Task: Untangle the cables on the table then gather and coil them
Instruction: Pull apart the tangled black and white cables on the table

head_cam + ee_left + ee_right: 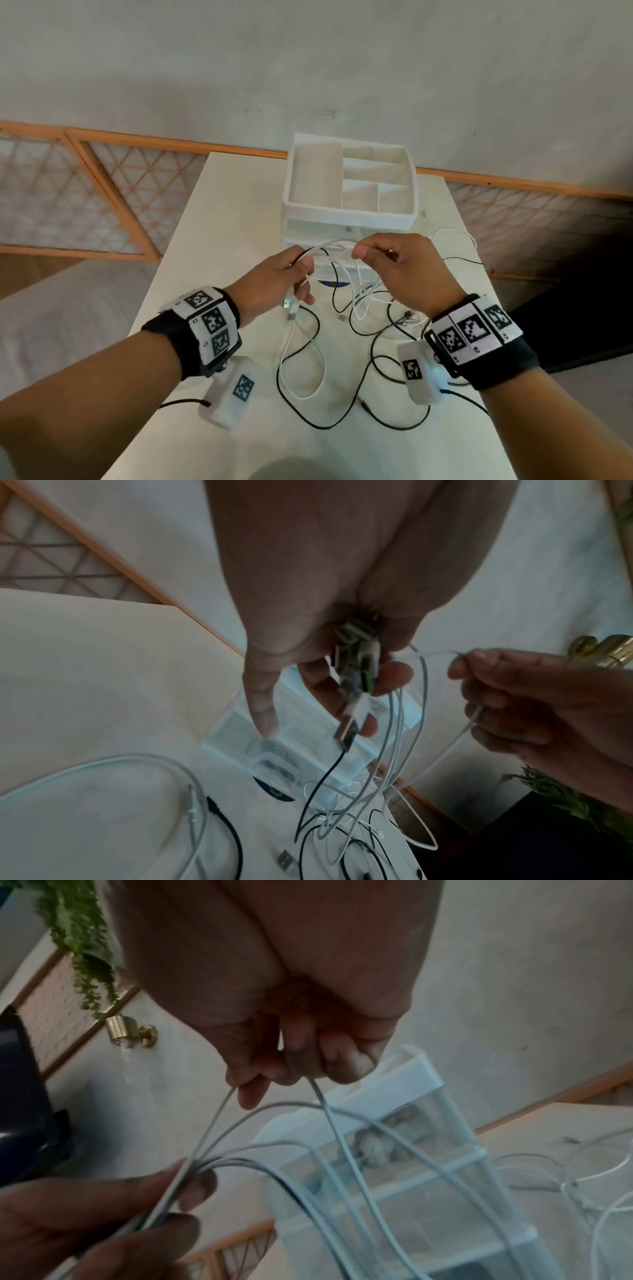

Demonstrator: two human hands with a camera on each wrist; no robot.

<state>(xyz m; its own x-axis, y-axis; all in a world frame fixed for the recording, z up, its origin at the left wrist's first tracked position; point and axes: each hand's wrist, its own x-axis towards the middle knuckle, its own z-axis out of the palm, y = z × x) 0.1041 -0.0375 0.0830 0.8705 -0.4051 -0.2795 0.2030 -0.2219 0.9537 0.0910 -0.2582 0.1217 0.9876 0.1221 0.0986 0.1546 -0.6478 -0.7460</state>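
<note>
Both hands are raised above the table in front of the organizer. My left hand (294, 277) grips a bundle of white and black cable ends with their plugs (356, 669); a USB plug (290, 304) hangs below the fist. My right hand (370, 251) pinches one white cable (329, 1112) between thumb and fingers, a short way right of the left hand. Loops of white cable (363, 291) hang from both hands to the table. Tangled black cables (376, 349) and a white loop (301, 363) lie on the table (219, 240) below.
A white plastic organizer (349, 185) with open top compartments and clear drawers stands at the table's far middle. More thin white cable (455, 236) lies to its right. The table's left and right edges drop off to the floor.
</note>
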